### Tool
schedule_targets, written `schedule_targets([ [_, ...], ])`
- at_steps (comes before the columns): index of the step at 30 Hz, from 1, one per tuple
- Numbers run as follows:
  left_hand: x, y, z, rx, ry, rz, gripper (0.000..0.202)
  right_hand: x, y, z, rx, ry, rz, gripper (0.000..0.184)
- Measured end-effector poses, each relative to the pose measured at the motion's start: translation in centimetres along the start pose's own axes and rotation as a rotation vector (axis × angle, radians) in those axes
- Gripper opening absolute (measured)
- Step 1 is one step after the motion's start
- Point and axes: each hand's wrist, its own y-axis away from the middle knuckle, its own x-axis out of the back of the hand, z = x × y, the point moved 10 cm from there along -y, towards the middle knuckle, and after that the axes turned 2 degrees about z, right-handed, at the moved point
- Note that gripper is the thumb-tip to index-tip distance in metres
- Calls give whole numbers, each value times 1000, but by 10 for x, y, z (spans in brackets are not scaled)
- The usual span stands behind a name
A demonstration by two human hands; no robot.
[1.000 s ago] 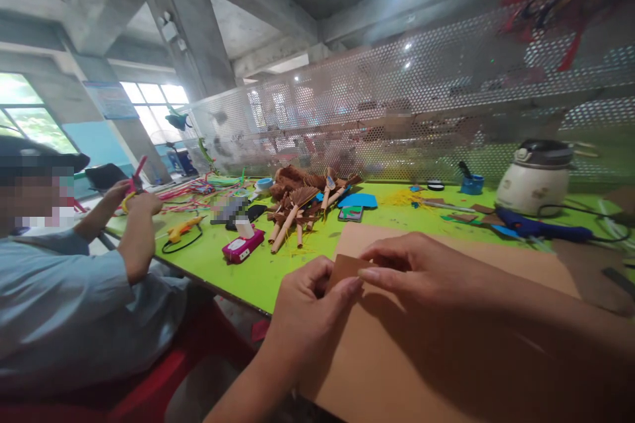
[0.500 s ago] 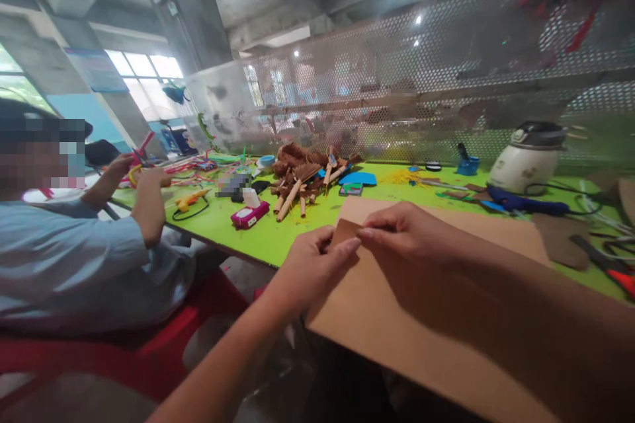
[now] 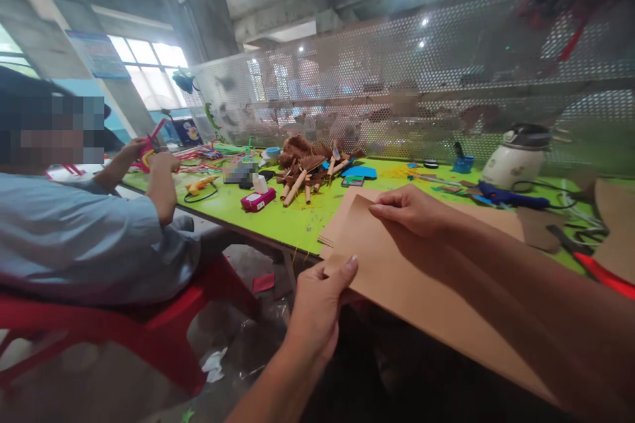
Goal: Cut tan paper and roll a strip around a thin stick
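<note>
Large sheets of brown kraft paper [image 3: 421, 291] lie stacked over the front edge of the green table. My right hand [image 3: 411, 209] pinches the top sheet near its far left corner and lifts that corner in a small curl. Lower and nearer to me, my left hand [image 3: 320, 304] grips the left edge of the paper, thumb on top and fingers underneath. The fingers below the paper are partly hidden. Several thin sheet edges show at the left side of the stack.
Behind the paper lie rolled brown paper pieces [image 3: 300, 178], a pink box [image 3: 258, 199] and a yellow glue gun [image 3: 201, 185]. A cream kettle [image 3: 516, 155], a blue glue gun [image 3: 510, 196] and red-handled scissors [image 3: 602, 274] are at right. A co-worker [image 3: 89, 211] holding scissors sits at left.
My left hand has moved down and away from the corner to the paper's near left edge. My right hand still pinches the corner. The view has shifted slightly.
</note>
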Motion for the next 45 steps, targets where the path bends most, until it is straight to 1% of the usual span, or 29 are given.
schedule_targets([
  [2,8,0,-7,-2,24,55,24,0,1,-5,33,36,7,36],
  [5,17,0,-13,-4,57,107,25,2,3,-14,104,112,43,36],
  [9,22,2,-15,-35,120,136,29,4,5,-19,150,218,115,36],
  [13,20,3,-18,-54,145,123,34,4,5,-16,147,284,142,37],
  [18,18,0,-23,-42,143,10,26,8,8,-11,167,358,151,36],
  [21,23,-1,-22,-64,86,10,23,10,9,-9,169,375,135,34],
  [25,27,0,-24,-83,4,23,26,8,10,-12,190,370,117,33],
  [27,31,1,-24,-111,-37,50,28,4,9,-14,198,371,103,32],
  [29,37,1,-23,-148,-66,101,29,-1,8,-14,195,377,91,32],
  [31,44,1,-23,-182,-69,167,30,-4,7,-15,188,381,100,32],
  [33,49,1,-23,-188,-48,214,29,-5,6,-17,184,379,120,31],
  [35,48,0,-27,-154,-8,218,27,-4,4,-16,167,386,144,31],
  [37,41,0,-35,-86,34,186,25,-2,3,-15,152,410,158,32],
  [40,32,3,-46,2,70,145,23,0,3,-15,173,446,158,32],
  [42,30,5,-48,11,69,153,23,0,4,-14,185,455,147,32],
  [45,29,6,-44,-27,38,170,25,1,5,-10,171,459,154,33],
])
